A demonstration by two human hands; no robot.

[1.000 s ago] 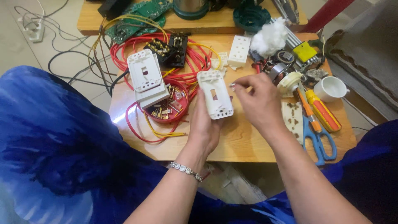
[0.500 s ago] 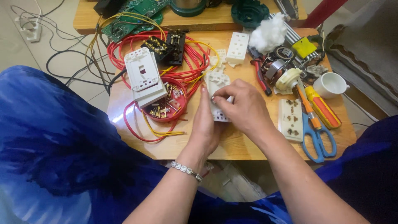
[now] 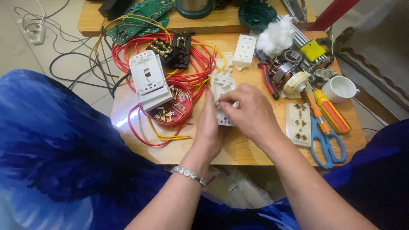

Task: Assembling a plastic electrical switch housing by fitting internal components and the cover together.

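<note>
Head view: left hand [image 3: 209, 127], right hand [image 3: 249, 111] both grasping white socket plate [image 3: 221, 87]; red dish [image 3: 172, 111] beside.

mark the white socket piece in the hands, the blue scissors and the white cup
white socket piece [image 3: 222, 85], head view, upper bare face above the fingers
blue scissors [image 3: 327, 147], head view, blue handle loops
white cup [image 3: 338, 88], head view, rim

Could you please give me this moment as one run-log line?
left hand: holds white socket plate | right hand: fingertips on plate | nearby: red dish of small parts, blue scissors
</note>
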